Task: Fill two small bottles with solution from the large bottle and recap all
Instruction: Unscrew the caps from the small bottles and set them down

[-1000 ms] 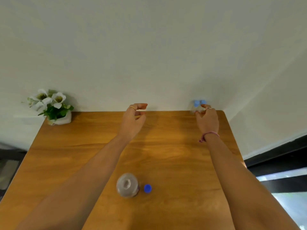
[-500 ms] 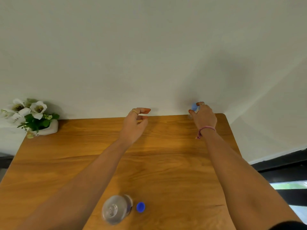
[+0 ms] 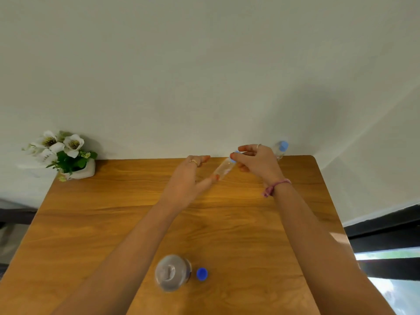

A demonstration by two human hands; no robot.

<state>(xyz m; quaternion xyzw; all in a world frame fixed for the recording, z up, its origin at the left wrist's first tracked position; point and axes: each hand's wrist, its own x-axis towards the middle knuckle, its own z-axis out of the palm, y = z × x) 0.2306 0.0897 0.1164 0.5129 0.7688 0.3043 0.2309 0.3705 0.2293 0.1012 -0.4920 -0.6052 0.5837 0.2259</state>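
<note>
my right hand (image 3: pixel 256 162) pinches the small bottle's (image 3: pixel 223 169) cap, seemingly; its body slants toward my spread left hand (image 3: pixel 188 180).

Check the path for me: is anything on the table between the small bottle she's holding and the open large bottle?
Nothing visible. The small bottle is held in the right hand, the left hand at its base. Bare table runs to the large bottle; its blue cap lies beside it.

Wooden table (image 3: pixel 113 235): large bottle (image 3: pixel 172 272), cap (image 3: pixel 201 274)
</note>
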